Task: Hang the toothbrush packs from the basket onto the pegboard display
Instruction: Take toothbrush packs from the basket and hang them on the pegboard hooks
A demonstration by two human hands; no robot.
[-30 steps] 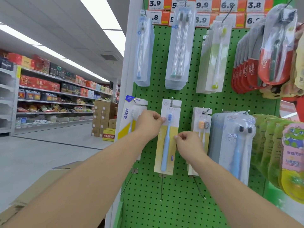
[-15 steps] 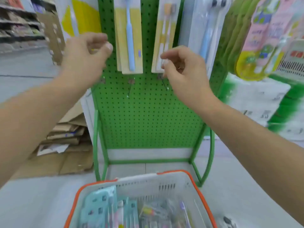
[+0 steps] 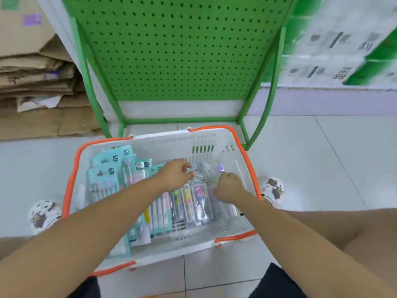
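At the centre of the frame we see a white basket (image 3: pixel 214 138) with orange handles resting on the tiled floor (image 3: pixel 322 151), just below the foot of the green pegboard (image 3: pixel 176 50). Toothbrush packs (image 3: pixel 199 201) lie inside it: teal-backed ones toward the left, clear ones toward the right. Both of our hands reach into the basket. Our left hand (image 3: pixel 175 175) has its fingers curled onto the upper end of a clear pack, apparently pinching it. Our right hand (image 3: pixel 228 187) is curled at the top of a neighbouring clear pack; blur prevents us from telling whether it grips. Flattened cardboard (image 3: pixel 36 82) is stacked at upper left; green-and-white cartons (image 3: pixel 335 50) occupy the upper right.
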